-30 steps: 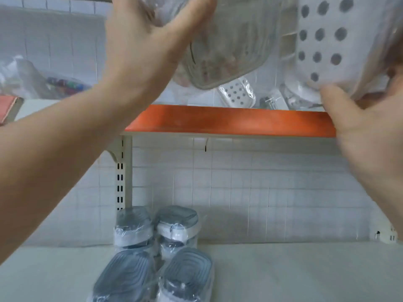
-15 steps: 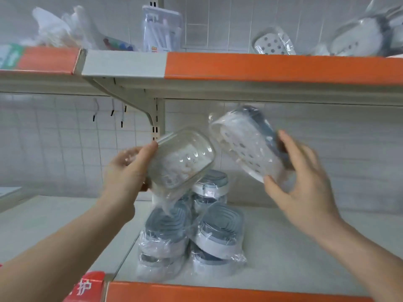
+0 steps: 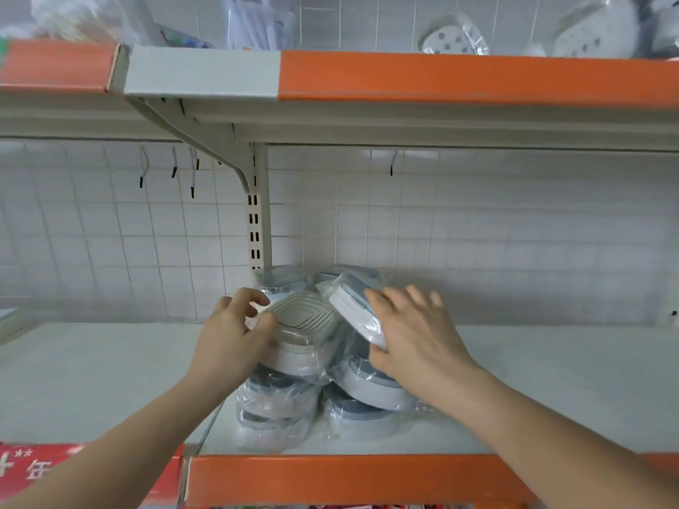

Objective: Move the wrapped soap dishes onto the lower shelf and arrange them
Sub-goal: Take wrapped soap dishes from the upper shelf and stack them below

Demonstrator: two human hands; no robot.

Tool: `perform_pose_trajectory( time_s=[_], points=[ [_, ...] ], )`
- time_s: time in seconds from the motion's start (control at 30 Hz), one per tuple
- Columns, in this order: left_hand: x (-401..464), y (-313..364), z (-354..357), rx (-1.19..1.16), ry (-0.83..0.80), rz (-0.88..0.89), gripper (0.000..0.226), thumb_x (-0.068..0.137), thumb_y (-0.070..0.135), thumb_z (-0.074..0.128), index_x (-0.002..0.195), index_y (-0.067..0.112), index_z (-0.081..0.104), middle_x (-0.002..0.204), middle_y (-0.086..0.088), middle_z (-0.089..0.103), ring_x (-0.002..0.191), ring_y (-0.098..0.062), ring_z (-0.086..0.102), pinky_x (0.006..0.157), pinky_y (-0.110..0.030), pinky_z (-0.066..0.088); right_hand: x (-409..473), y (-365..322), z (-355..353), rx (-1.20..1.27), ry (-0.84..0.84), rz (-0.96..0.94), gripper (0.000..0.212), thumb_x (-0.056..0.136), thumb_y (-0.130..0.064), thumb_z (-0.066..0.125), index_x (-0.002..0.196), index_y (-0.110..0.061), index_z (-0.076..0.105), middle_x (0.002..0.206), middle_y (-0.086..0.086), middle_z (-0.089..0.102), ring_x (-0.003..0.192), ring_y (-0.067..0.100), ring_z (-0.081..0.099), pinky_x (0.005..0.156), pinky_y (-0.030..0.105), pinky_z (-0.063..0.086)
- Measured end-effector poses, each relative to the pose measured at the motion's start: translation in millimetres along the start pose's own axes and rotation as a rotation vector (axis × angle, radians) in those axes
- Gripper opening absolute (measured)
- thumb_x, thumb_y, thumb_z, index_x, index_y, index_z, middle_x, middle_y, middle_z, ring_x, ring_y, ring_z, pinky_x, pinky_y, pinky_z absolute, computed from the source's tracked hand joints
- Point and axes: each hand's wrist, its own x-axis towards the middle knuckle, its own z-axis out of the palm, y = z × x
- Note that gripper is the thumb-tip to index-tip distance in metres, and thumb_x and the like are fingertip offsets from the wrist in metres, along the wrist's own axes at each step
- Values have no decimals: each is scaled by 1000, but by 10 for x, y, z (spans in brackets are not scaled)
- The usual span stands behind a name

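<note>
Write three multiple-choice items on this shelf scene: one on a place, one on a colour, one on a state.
1. Where is the left hand setting its wrapped soap dish?
A. on the stack on the lower shelf
B. on the upper shelf
C. on the floor

2. What colour is the upper shelf's edge strip?
A. blue
B. orange
C. green

3. How does the soap dish under the right hand sit?
A. flat
B. tilted
C. unwrapped

Answers:
1 A, it tops the left pile.
2 B, the strip is orange.
3 B, one end is raised.
</note>
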Motion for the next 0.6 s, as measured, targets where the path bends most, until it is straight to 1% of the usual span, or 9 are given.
perform_pose_trajectory(
  time_s=[0.07, 0.1, 0.13, 0.2, 0.3, 0.37, 0.43, 0.5, 0.6],
  points=[
    [-41, -9, 10, 24, 37, 42, 13, 88, 19, 51, 97, 28, 55, 99, 0, 48, 66, -13, 52, 61, -27, 37, -41, -41, 71, -27, 73, 28, 66, 37, -44, 82, 94, -14, 71, 78, 1, 66, 70, 23, 59, 65, 32, 36],
    [-68, -17, 16, 41, 52, 64, 14, 88, 18, 51, 95, 29, 55, 97, 1, 46, 63, -13, 51, 58, -25, 35, -69, -64, 89, 3, 78, 39, 66, 34, -48, 81, 90, -15, 72, 73, 0, 64, 66, 22, 59, 65, 32, 32],
    [-96, -23, 20, 55, 62, 87, 14, 88, 18, 51, 93, 30, 55, 95, 2, 45, 60, -13, 51, 56, -22, 34, -109, -78, 127, 33, 68, 37, 68, 40, -55, 77, 95, -15, 71, 78, 0, 66, 70, 22, 60, 67, 34, 33],
    [-141, -51, 31, 60, 71, 116, 12, 88, 18, 51, 89, 30, 55, 91, 4, 45, 58, -15, 51, 55, -21, 34, -155, -133, 151, 187, -15, -8, 73, 61, -60, 59, 119, -15, 62, 107, 0, 66, 97, 25, 58, 80, 41, 40],
    [-153, -92, 30, 48, 65, 134, 10, 87, 21, 53, 83, 30, 55, 89, 6, 45, 58, -15, 52, 56, -24, 34, -131, -111, 113, 389, -45, 11, 77, 78, -65, 40, 142, -23, 37, 145, -7, 38, 132, 21, 32, 107, 39, 23],
    [-131, -128, 10, 44, 39, 159, 11, 88, 24, 54, 82, 32, 54, 90, 8, 45, 60, -13, 52, 57, -19, 34, -118, -43, 84, 438, -39, 143, 86, 72, -78, 25, 144, -30, 30, 152, -9, 24, 139, 14, 18, 114, 38, 16],
    [-112, -167, -16, 4, 9, 181, 12, 89, 30, 54, 80, 37, 53, 95, 9, 45, 76, -11, 53, 63, -13, 34, -136, 75, 78, 572, -93, 375, 81, 77, -77, 27, 145, -34, 26, 154, -5, 17, 143, 13, 11, 115, 44, 16],
    [-99, -180, -45, -46, -28, 153, 7, 81, 47, 50, 79, 41, 52, 98, 11, 44, 90, -9, 50, 69, -11, 34, -152, 147, 128, 821, -195, 521, 71, 85, -67, 35, 146, -33, 23, 154, -3, 19, 142, 14, 17, 112, 34, 20],
    [-62, -180, -64, -74, -78, 136, 39, 59, 65, 35, 81, 39, 52, 99, 17, 45, 90, 0, 51, 68, -13, 35, -131, 69, 190, 1106, -239, 536, 63, 89, -58, 42, 145, -35, 23, 148, -7, 35, 134, 13, 35, 102, 25, 27]
  ],
)
